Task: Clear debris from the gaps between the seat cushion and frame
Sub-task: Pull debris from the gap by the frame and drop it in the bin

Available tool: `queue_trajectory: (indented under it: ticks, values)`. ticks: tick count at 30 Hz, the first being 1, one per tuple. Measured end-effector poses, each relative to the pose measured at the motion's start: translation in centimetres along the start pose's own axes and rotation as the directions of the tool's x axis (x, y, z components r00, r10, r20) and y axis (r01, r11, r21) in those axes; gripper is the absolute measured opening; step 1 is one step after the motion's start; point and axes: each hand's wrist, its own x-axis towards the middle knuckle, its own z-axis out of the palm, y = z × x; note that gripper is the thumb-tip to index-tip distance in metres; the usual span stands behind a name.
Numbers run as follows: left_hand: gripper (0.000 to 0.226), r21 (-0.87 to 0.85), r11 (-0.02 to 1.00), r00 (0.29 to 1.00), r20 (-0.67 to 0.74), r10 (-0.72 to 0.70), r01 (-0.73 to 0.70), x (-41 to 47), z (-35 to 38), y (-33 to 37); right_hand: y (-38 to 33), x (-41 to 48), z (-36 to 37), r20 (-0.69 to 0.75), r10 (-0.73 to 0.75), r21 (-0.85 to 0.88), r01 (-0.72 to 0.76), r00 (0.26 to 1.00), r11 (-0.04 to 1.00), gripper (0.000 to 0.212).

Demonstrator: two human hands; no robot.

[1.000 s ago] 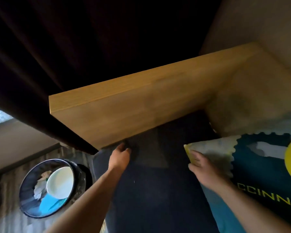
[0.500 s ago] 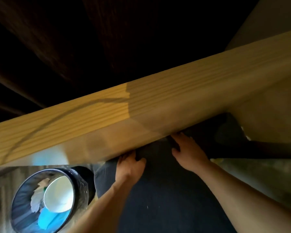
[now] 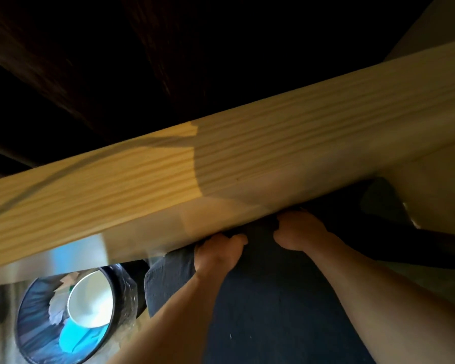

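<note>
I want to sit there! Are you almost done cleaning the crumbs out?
Not yet. Both hands, left hand and right hand, are pushed into the gap between the dark cushion and wooden frame. Pale specks remain on the cushion. The bin already holds rubbish.

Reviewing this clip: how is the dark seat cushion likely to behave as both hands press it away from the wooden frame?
The seat cushion probably yields softly: its edge dips where the left hand and right hand dig in beside the wooden frame. Its woven-looking cover likely grips rather than slips. Weight cannot be judged.
</note>
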Motion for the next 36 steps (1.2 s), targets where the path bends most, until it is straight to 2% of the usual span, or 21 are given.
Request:
queue_trajectory:
  ticks: [3, 5, 9, 12, 14, 17, 19, 22, 23, 25, 28, 29, 30, 32, 33, 36]
  values:
    - [0.043, 0.138, 0.986, 0.995, 0.053, 0.084, -0.091, 0.2, 0.0, -1.0, -0.1, 0.1, 0.0, 0.008, -0.031, -0.02, 0.031, 0.999, 0.999, 0.028]
    - [0.04, 0.169, 0.975, 0.99, 0.039, 0.136, -0.141, 0.4, -0.1, -1.8, 0.0, 0.3, -0.1, 0.051, -0.049, 0.01, 0.048, 0.997, 0.999, 0.016]
    - [0.039, 0.246, 0.948, 0.979, 0.091, 0.183, -0.2, 1.4, 0.1, -2.2, 0.0, 0.8, -0.4, 0.091, -0.068, 0.017, 0.067, 0.993, 0.998, 0.018]
    - [0.053, 0.219, 0.959, 0.984, 0.03, 0.175, -0.178, 1.3, 0.6, -2.4, -0.8, 0.7, 0.1, 0.062, -0.107, -0.023, 0.108, 0.992, 0.994, 0.027]
    - [0.061, 0.17, 0.965, 0.977, -0.045, 0.21, -0.2, 1.0, 1.0, -2.6, -1.3, 0.4, 1.1, -0.024, -0.173, -0.032, 0.173, 0.985, 0.984, 0.035]
    - [0.059, 0.163, 0.956, 0.962, -0.084, 0.259, -0.243, 0.6, 1.1, -2.6, -1.2, 0.1, 2.6, -0.109, -0.27, -0.028, 0.269, 0.957, 0.963, 0.056]
    - [0.056, 0.193, 0.95, 0.957, -0.107, 0.268, -0.245, 0.2, 1.0, -2.8, -0.8, -0.4, 2.8, -0.138, -0.292, 0.032, 0.299, 0.946, 0.954, 0.069]
    - [0.053, 0.244, 0.931, 0.91, -0.252, 0.33, -0.27, -1.5, 1.2, -2.7, 0.5, -1.8, 2.0, -0.207, -0.339, 0.227, 0.382, 0.918, 0.896, 0.064]
    - [0.053, 0.269, 0.92, 0.88, -0.309, 0.361, -0.284, -2.3, 1.4, -2.5, 1.2, -2.4, 1.6, -0.204, -0.321, 0.333, 0.374, 0.925, 0.866, 0.058]
    - [0.053, 0.313, 0.9, 0.828, -0.381, 0.412, -0.303, -3.6, 2.2, -1.9, 3.3, -3.9, 0.7, -0.179, -0.19, 0.49, 0.255, 0.965, 0.834, 0.052]
    - [0.056, 0.328, 0.899, 0.82, -0.401, 0.41, -0.289, -5.8, 3.3, 0.1, 7.9, -5.7, -0.9, -0.22, 0.069, 0.453, 0.039, 0.973, 0.891, 0.048]
    - [0.056, 0.353, 0.873, 0.788, -0.402, 0.467, -0.337, -6.6, 3.8, 1.2, 9.7, -6.3, -1.4, -0.235, 0.152, 0.424, -0.04, 0.96, 0.905, 0.047]
    - [0.053, 0.386, 0.823, 0.738, -0.385, 0.555, -0.418, -7.2, 4.5, 2.6, 11.6, -6.9, -2.0, -0.236, 0.233, 0.404, -0.123, 0.943, 0.907, 0.046]
    - [0.049, 0.446, 0.67, 0.593, -0.321, 0.739, -0.593, -8.1, 6.3, 5.9, 15.0, -8.0, -2.9, -0.228, 0.372, 0.393, -0.265, 0.9, 0.881, 0.041]
    - [0.047, 0.447, 0.605, 0.547, -0.267, 0.794, -0.659, -8.3, 7.1, 8.0, 16.4, -8.3, -3.4, -0.207, 0.42, 0.412, -0.311, 0.883, 0.856, 0.041]
    - [0.047, 0.403, 0.486, 0.507, -0.062, 0.86, -0.775, -8.2, 9.3, 14.8, 18.9, -8.0, -4.0, -0.058, 0.498, 0.524, -0.398, 0.865, 0.753, 0.043]
